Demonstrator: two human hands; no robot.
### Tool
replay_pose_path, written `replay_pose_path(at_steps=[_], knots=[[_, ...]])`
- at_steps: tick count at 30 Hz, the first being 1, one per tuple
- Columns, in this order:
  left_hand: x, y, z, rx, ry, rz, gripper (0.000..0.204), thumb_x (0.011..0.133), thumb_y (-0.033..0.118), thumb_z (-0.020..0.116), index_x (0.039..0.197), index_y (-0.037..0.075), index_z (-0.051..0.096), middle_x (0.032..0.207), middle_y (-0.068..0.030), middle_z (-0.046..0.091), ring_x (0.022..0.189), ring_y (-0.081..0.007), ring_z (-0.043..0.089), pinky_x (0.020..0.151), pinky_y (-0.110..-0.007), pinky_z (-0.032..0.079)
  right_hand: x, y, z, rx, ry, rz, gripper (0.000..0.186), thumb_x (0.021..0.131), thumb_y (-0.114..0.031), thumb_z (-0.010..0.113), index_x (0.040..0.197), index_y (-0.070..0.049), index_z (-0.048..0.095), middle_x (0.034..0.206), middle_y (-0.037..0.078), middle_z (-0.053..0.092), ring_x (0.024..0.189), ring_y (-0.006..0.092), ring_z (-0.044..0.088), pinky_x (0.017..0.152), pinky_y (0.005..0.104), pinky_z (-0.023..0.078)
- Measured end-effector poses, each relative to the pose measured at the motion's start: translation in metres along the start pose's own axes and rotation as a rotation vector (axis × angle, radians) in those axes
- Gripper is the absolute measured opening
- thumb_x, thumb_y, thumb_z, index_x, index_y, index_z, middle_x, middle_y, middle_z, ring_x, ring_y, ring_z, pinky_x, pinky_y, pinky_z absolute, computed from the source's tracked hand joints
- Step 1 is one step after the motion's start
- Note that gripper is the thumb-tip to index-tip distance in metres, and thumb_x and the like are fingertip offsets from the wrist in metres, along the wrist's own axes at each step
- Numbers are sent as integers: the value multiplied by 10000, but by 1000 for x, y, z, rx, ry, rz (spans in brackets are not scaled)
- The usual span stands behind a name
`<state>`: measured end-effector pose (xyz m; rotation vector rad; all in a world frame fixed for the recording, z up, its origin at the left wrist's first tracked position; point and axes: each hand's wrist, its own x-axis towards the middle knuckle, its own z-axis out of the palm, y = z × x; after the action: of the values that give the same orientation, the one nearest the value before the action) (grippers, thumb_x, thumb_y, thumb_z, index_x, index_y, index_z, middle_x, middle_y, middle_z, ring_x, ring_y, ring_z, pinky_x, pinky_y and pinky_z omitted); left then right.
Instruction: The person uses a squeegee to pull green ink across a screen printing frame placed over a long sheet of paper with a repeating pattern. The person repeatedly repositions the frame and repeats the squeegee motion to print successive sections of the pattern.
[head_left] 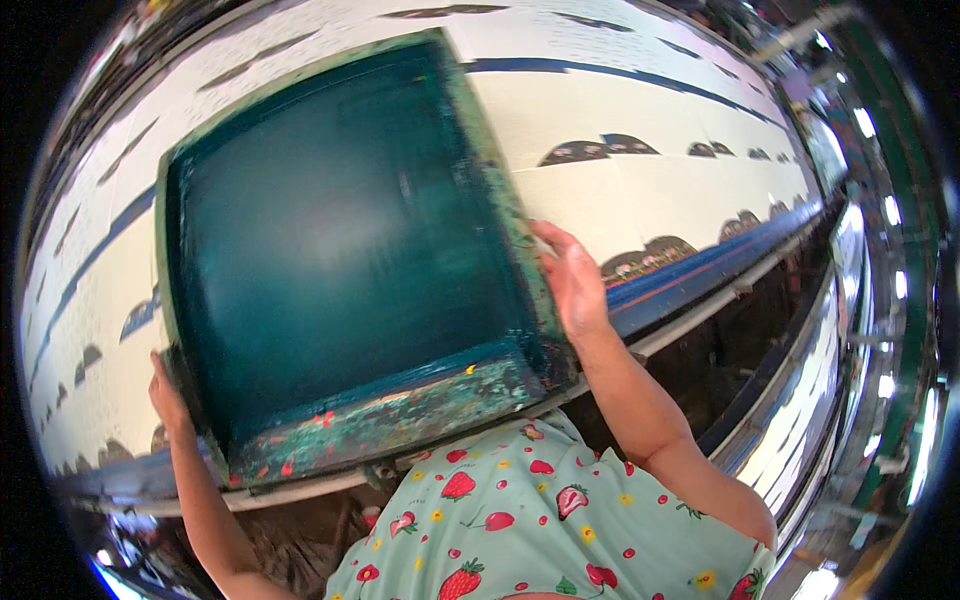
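Note:
A large screen-printing frame (397, 414) with a dark teal mesh lies tilted in front of me, over the pale fabric (640, 205) on a long table. Green and red paint smears cover its wooden border. My right hand (572, 282) is closed around the frame's right side, its fingertips on the rim. At the lower left side, my left hand (168, 396) grips the other edge; part of its fingers is hidden by the frame. The near end of the frame reaches over the table's front edge, close to my body.
Dark half-round floral prints (655, 258) run in rows on the fabric, with blue bands between. A metal rail (700, 320) follows the table's near edge. On the right, another long table (795, 400) with pale cloth stands across a narrow gap.

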<state>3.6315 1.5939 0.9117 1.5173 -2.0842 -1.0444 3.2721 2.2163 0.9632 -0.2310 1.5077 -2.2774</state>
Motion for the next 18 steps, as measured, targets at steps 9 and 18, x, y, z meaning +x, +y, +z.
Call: replay_pose_path(at_steps=[9,18], knots=[[10,-6,-26,7,-17,-195,873,1055,828,519,940,14,816,790,-69,709,690,-194,639,686,-342,522,15,-55,7,104,-146,-4,697,1136,-509,565,1595,15,535,1618,139,576,1345,278,597,1174,434,457],[-104,184,41,-518,-106,-293,922,1016,883,505,953,11,797,843,-72,763,758,-202,709,732,-349,558,61,-163,-125,-72,-91,-99,706,1121,-540,613,1549,21,607,1504,125,653,1258,210,660,1114,391,525]])
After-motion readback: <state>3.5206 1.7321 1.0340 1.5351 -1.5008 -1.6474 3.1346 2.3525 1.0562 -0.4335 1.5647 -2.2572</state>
